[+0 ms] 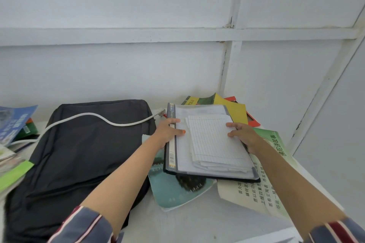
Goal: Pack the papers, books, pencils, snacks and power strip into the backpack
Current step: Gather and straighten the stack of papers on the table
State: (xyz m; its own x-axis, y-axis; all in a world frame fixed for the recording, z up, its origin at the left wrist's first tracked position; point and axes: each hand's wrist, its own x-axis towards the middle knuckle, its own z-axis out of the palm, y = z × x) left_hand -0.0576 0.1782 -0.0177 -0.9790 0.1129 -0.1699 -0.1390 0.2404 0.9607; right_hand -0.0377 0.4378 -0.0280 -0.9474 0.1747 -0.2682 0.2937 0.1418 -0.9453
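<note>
The left hand [168,130] and right hand [245,137] clamp opposite edges of a folder [171,156] carrying lined papers [212,140], beside the black backpack [85,154].

Folder [209,144] lies on books [177,189], right of backpack [83,154].

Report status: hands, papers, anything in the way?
Left hand and right hand hold the folder by its side edges, lined papers on top. Backpack lies flat beside it. White cable runs across the backpack.
</note>
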